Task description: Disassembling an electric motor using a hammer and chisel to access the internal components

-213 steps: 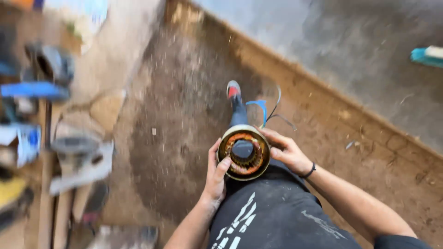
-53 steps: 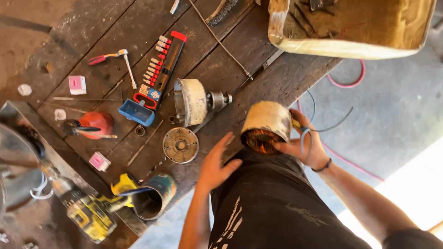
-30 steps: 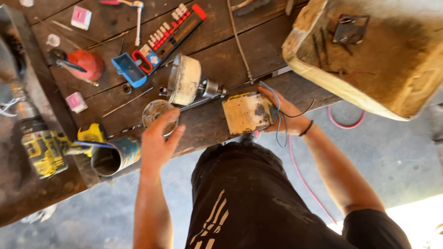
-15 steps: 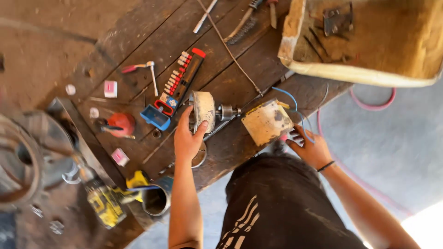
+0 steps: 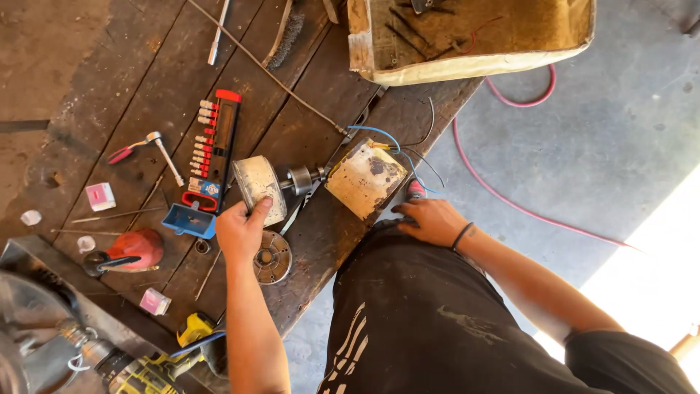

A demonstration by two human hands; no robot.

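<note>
Head view. Left hand (image 5: pixel 240 228): fingers closed on the rim of a cream motor rotor (image 5: pixel 260 187), lying on its side on the plank workbench (image 5: pixel 306 131), shaft toward the motor housing (image 5: pixel 365 177). Right hand (image 5: pixel 430 220): open, flat at the bench edge beside that housing, holding nothing. Round end plate (image 5: pixel 272 257) just below the rotor; red-and-blue bit set (image 5: pixel 210 164) beside it.

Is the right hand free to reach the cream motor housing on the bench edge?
Probably yes: the right hand lies open on the thigh just below the cream motor housing, with only thin wires between them.
</note>
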